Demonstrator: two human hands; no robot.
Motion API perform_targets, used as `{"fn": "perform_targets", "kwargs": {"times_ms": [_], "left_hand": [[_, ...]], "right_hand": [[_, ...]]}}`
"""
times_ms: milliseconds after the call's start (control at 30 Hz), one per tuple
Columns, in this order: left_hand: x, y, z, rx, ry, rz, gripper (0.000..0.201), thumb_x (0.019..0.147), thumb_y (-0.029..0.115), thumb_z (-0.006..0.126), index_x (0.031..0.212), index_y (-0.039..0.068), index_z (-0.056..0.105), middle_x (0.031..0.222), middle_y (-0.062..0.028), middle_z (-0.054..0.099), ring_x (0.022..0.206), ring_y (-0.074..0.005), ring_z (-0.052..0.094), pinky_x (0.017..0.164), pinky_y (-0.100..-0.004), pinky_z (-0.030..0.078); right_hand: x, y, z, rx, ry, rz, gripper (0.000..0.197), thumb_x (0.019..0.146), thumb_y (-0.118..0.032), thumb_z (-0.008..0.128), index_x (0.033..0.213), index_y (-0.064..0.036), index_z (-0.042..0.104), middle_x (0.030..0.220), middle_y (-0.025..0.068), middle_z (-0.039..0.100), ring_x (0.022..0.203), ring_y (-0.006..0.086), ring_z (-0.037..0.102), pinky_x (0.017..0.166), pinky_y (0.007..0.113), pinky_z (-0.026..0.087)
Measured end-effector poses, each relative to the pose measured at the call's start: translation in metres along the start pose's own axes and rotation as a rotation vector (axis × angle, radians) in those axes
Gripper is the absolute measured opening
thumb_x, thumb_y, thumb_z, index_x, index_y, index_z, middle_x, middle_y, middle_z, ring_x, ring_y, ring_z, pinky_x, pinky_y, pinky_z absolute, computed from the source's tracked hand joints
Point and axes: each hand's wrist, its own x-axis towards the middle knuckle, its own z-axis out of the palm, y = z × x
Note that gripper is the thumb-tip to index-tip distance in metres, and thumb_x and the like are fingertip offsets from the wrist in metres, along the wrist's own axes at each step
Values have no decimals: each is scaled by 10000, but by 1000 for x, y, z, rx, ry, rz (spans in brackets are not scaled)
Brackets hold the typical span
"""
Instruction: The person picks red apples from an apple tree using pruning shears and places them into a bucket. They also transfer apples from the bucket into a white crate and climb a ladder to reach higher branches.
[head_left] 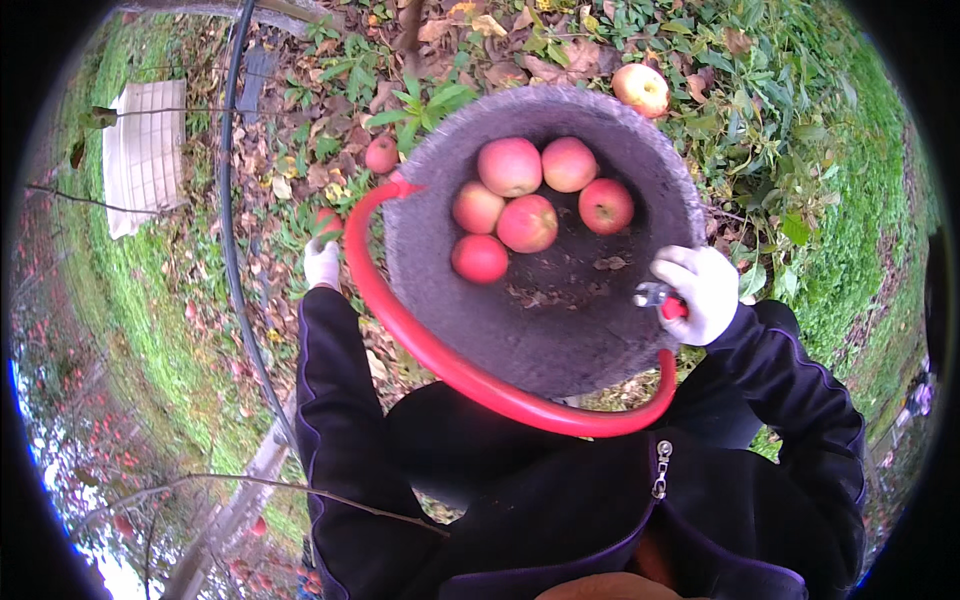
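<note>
A dark grey bucket [430,265] with rough walls stands in front of me, its thick red handle [440,355] tipped toward my body. Several red apples [527,223] lie in its far half, beside a few dry leaf bits. My right hand [706,298], in a white glove, is closed round small pruning snips [655,294] with a red grip, over the bucket's right rim. To the left of the bucket, my white-gloved left hand [322,264] reaches low to the ground, its fingers around a small red apple [328,222]; part of the grip is hidden.
A red apple [381,154] lies left of the bucket and a yellowish one [640,90] beyond its far rim. A black hose [229,200] runs down the left side, near a pale crate [145,155]. A thin bare twig [290,484] crosses my left arm.
</note>
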Motion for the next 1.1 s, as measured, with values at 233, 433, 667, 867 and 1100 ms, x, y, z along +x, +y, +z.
{"fn": "perform_targets", "kwargs": {"times_ms": [233, 433, 667, 867, 1100], "left_hand": [[44, -19, 17, 663, -18, 330, 687, 705, 290, 667, 1334, 134, 440, 1354, -176, 429, 1133, -385, 518, 956, -439, 434], [54, -11, 26, 486, -29, 43, 776, 642, 386, 732, 1316, 154, 423, 1310, -199, 438, 1065, -400, 553, 924, -465, 456], [-1, 21, 9, -389, -71, -68, 651, 723, 184, 759, 1283, 25, 466, 1179, -112, 541, 978, -198, 556, 844, -324, 480], [-99, 92, -42, -1561, -510, -172, 732, 717, 287, 767, 1330, 123, 401, 1337, -111, 433, 1198, -336, 459, 908, -521, 458], [-147, 186, -89, -1198, -647, 157, 971, 679, 342, 821, 1436, 89, 268, 1349, -168, 428, 1210, -308, 485, 970, -461, 456]], "right_hand": [[4, -7, 4, -48, -8, 10, 409, 586, -122, 656, 984, -51, 597, 935, 122, 632, 686, 293, 595, 603, 379, 472], [5, -11, 10, -95, 4, -28, 494, 634, -89, 619, 1110, -27, 502, 992, 176, 604, 754, 335, 603, 644, 413, 483], [2, -16, 17, -173, 6, 41, 451, 668, -99, 603, 1101, -12, 518, 993, 191, 602, 820, 353, 605, 698, 408, 486], [2, -19, 16, -195, 18, 47, 465, 645, -69, 608, 1097, -8, 518, 1004, 184, 601, 824, 364, 601, 717, 420, 492], [10, -24, 8, 110, 68, 203, 548, 648, 3, 564, 1190, -9, 490, 997, 142, 558, 826, 264, 564, 788, 347, 467]]}}
